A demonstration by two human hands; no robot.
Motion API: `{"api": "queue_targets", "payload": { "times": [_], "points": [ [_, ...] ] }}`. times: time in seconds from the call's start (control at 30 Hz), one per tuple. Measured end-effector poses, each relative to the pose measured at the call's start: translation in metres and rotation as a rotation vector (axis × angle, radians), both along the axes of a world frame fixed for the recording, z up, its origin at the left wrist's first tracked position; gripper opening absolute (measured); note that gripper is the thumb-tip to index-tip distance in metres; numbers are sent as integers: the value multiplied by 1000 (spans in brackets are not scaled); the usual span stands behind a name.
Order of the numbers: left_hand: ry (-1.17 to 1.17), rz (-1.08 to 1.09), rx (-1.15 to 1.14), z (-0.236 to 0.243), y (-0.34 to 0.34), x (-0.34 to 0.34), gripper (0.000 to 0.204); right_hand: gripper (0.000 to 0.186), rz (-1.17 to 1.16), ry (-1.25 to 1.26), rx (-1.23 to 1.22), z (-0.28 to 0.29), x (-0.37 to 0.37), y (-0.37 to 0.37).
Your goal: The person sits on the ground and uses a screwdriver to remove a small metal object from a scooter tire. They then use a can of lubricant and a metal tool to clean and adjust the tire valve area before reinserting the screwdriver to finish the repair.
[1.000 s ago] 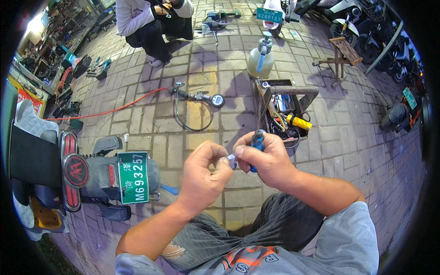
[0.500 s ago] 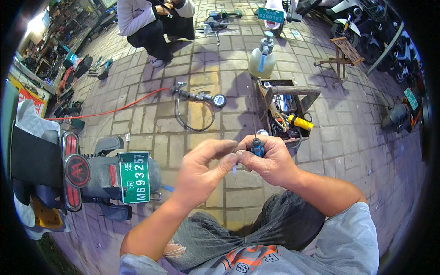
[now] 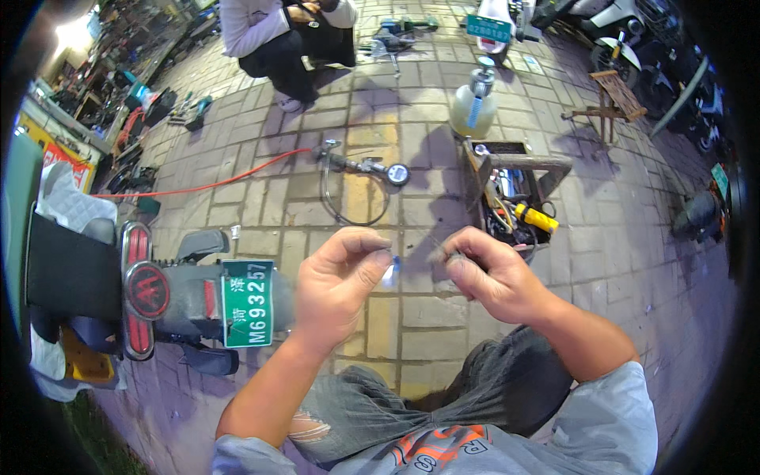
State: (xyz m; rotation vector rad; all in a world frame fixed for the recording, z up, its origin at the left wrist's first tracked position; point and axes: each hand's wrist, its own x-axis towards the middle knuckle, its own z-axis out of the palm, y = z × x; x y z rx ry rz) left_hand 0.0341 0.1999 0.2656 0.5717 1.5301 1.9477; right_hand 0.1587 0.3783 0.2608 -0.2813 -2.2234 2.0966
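My left hand [image 3: 340, 273] is closed in a pinch, thumb against the fingers. A small whitish, translucent strip [image 3: 391, 271] shows at its fingertips. Off to its right, with a gap between them, my right hand [image 3: 495, 273] is curled round a thin-shafted hand tool [image 3: 454, 256]. Most of that tool's handle is hidden in the fist, and motion blurs its dark end. Both hands are above the paving in front of my knees.
A wooden tool box [image 3: 546, 178] with a yellow-handled tool stands beyond my right hand. Behind it is a pump sprayer [image 3: 473, 107]. A tyre inflator gauge [image 3: 396, 174] with a red hose lies ahead. A scooter [image 3: 146, 289] is at left; another person [image 3: 269, 39] crouches far off.
My hands have moved apart, the right one going right and turning its tool so the blue and black handle no longer shows. The view has shifted slightly.
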Motion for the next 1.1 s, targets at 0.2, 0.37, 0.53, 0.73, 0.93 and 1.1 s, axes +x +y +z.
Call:
{"api": "queue_targets", "payload": {
  "times": [0.2,0.37,0.53,0.73,0.93,1.1],
  "points": [
    [-152,-28,123,-1,-14,-16,16,18,51,86,351,5,9,5],
    [-196,-22,69,5,-10,-11,17,17,82,76,333,2,9,5],
    [-131,-76,66,4,-11,-12,15,18,124,33,263,2,7,3],
    [-163,-55,40,6,-11,-10,15,22,69,189,487,-4,6,1],
    [-44,-55,-14,4,-13,-6,14,28,30,314,699,-7,9,-1],
    [44,-25,-122,6,-14,-2,14,29,33,356,815,-5,9,-2]
  ]
}}
